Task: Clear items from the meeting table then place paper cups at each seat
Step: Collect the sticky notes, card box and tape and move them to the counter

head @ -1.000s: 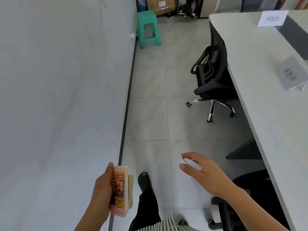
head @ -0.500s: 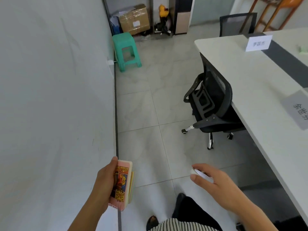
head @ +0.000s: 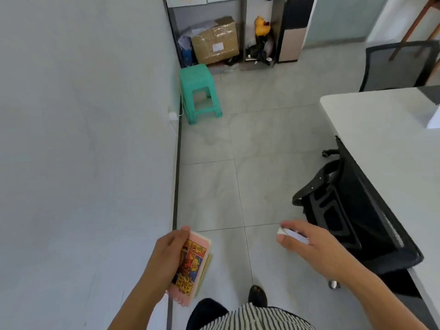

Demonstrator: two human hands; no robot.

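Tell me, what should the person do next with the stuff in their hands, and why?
Probably one step ahead along the grey tiled floor, toward the green plastic stool and brown cardboard box, to set things down. The left-hand grip holds a pink cartoon-printed pack and the right-hand grip pinches a small white object, so both are full, off the white meeting table.

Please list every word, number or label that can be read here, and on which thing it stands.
No text can be quoted here.
On the pink booklet in the left hand: printed lettering, too blurred to read.
On the cardboard box: a white label, too small to read.
On the white object in the right hand: no text visible.
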